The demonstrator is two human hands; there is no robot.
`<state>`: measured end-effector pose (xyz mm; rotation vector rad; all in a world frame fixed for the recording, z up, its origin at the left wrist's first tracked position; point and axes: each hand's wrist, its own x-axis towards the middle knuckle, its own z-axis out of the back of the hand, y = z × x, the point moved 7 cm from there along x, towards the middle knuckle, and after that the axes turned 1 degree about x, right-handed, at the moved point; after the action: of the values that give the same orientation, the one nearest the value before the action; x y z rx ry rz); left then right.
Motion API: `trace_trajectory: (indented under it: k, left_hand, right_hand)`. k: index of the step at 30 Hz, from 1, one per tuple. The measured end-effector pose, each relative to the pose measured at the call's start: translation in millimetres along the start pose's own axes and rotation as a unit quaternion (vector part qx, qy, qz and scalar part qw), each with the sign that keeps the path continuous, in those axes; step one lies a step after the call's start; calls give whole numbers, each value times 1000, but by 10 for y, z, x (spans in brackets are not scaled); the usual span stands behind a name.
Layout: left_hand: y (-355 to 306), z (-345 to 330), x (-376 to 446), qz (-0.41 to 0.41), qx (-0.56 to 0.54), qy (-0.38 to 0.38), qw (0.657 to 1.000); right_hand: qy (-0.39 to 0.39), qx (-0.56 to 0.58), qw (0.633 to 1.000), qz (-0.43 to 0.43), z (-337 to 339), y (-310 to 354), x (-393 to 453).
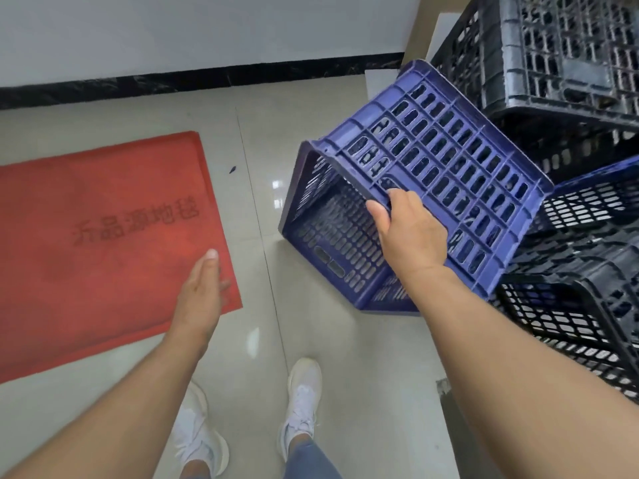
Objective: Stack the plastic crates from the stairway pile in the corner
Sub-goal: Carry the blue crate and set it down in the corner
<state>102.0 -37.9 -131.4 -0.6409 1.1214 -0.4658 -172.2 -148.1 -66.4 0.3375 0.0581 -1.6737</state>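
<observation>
The blue crate sits right of centre in the frame, tipped on its side with its open mouth facing lower left and one slotted wall turned up. The right hand has its grip clamped on the rim of that upper wall, fingers hooked through a slot. At the bottom of the frame two white shoes stand on the pale tiled floor, just below the crate. The left hand hangs at lower centre-left, its grip apart and holding nothing, over the edge of a red mat that covers the left side of the floor. To the right, black crates are heaped touching the blue crate's far side, crowding the lower right. Between them a second blue crate shows only its rim. Further up, a grey-black crate fills the upper right corner. A black skirting strip and a white wall run across the top.
</observation>
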Motion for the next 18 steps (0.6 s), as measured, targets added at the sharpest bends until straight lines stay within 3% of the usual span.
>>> trace_trajectory:
  k: [7,13,15,18]
  left_hand:
    - [183,382,306,34,-23,-27,999]
    - [427,943,404,67,23,-55,996]
    - [508,1174,408,99,37,-81,991]
    - [822,1676,479,179,16,-141,974]
  right_hand:
    - [-46,-27,999,-14,223,257,218]
    - [-42,49,997,-35,415,443,254]
    - [-36,116,991,-57,398,482,258]
    - [-33,274,953,-121,286,501,220]
